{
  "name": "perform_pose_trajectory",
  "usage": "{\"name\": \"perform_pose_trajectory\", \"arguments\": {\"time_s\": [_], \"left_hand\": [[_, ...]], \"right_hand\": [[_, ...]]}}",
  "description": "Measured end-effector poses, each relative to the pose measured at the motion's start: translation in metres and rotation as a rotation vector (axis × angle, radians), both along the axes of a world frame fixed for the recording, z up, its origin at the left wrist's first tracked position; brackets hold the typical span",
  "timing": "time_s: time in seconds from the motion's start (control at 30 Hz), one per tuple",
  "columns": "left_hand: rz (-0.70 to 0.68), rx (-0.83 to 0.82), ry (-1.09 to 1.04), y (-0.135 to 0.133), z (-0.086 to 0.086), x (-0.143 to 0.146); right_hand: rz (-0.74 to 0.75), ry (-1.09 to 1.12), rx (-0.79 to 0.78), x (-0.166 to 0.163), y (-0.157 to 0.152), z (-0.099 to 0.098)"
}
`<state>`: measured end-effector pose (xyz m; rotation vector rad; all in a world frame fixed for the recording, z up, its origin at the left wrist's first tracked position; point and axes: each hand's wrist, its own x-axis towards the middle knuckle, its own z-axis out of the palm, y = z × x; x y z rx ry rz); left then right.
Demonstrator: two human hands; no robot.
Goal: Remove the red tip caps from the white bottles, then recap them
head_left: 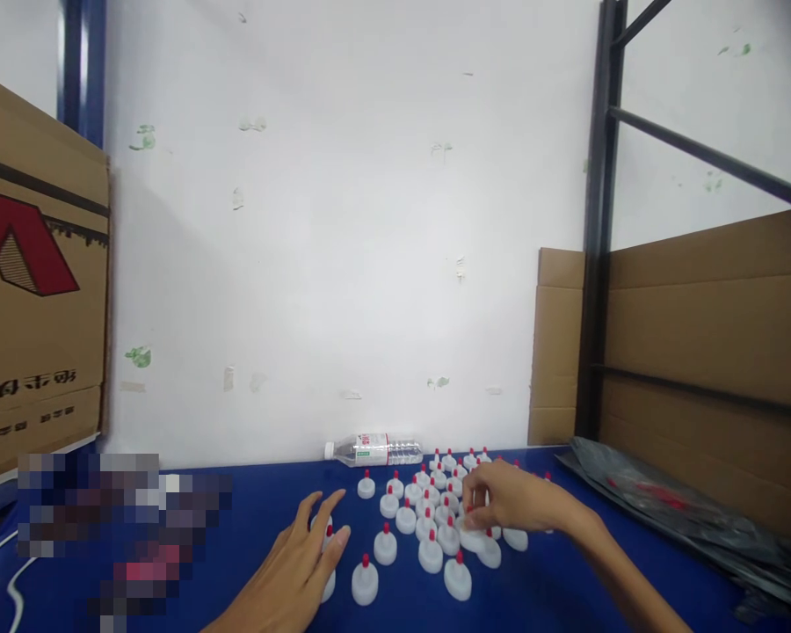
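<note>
Several white bottle caps with red tips [427,519] stand in rows on the blue table [250,527]. My left hand [300,563] lies on the table at the left of the rows, fingers spread and flat, partly covering a cap or two. My right hand [511,503] reaches in from the right, its fingers curled and pinching a white cap [469,525] in the middle of the group.
A clear water bottle [374,450] lies on its side by the white wall. A cardboard box [36,290] stands at the left, cardboard sheets [705,343] and a metal rack [597,220] at the right. Dark plastic bags [678,510] lie at the right edge.
</note>
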<state>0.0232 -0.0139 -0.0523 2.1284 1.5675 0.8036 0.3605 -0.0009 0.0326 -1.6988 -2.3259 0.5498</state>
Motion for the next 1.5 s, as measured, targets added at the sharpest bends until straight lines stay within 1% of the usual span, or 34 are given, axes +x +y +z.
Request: {"name": "perform_pose_trajectory", "arguments": {"time_s": [0.07, 0.2, 0.3, 0.4, 0.47, 0.5, 0.53, 0.67, 0.7, 0.77, 0.83, 0.93, 1.03, 1.1, 1.33, 1.43, 1.5], "left_hand": [[0.003, -0.001, 0.001, -0.001, 0.001, 0.0], [-0.01, -0.011, 0.006, 0.001, -0.001, -0.002], [-0.041, -0.003, 0.01, 0.004, -0.007, -0.004], [-0.047, 0.004, 0.01, 0.007, -0.012, -0.006], [-0.04, 0.003, 0.001, 0.009, -0.014, -0.006], [-0.036, 0.006, -0.004, 0.009, -0.016, -0.006], [-0.03, 0.013, -0.009, 0.01, -0.017, -0.006], [-0.012, 0.066, -0.02, 0.012, -0.022, -0.004], [-0.007, 0.072, -0.019, 0.012, -0.022, -0.004], [0.003, 0.072, -0.016, 0.012, -0.02, -0.002], [0.015, 0.06, -0.017, 0.011, -0.016, -0.001], [0.035, 0.034, -0.013, 0.009, -0.011, 0.0], [0.033, 0.038, -0.013, 0.008, -0.009, 0.0], [0.024, 0.059, -0.015, 0.007, -0.01, 0.001], [0.04, 0.057, 0.012, 0.007, -0.014, 0.004], [0.043, 0.059, 0.005, 0.007, -0.014, 0.004], [0.034, 0.063, -0.001, 0.007, -0.014, 0.003]], "right_hand": [[0.002, -0.001, -0.021, 0.002, 0.0, -0.001], [-0.026, -0.043, -0.13, 0.003, 0.003, -0.008], [-0.03, -0.032, -0.133, 0.001, 0.002, -0.011], [-0.006, 0.005, -0.175, -0.001, -0.001, -0.009], [-0.007, 0.029, -0.176, -0.002, 0.0, -0.006], [-0.019, 0.044, -0.141, -0.002, 0.002, -0.005], [-0.048, 0.06, -0.07, -0.002, 0.005, -0.004], [-0.239, 0.081, 0.344, -0.006, 0.019, -0.006], [-0.255, 0.077, 0.414, -0.008, 0.023, -0.008], [-0.229, 0.055, 0.463, -0.012, 0.031, -0.015], [-0.19, 0.012, 0.458, -0.016, 0.041, -0.022], [-0.143, -0.065, 0.41, -0.021, 0.06, -0.031], [-0.109, -0.101, 0.362, -0.024, 0.077, -0.038], [-0.101, -0.1, 0.341, -0.024, 0.083, -0.042], [-0.091, -0.028, 0.284, -0.005, 0.08, -0.05], [-0.06, 0.005, 0.263, -0.003, 0.078, -0.052], [-0.041, 0.039, 0.27, -0.003, 0.08, -0.05]]}}
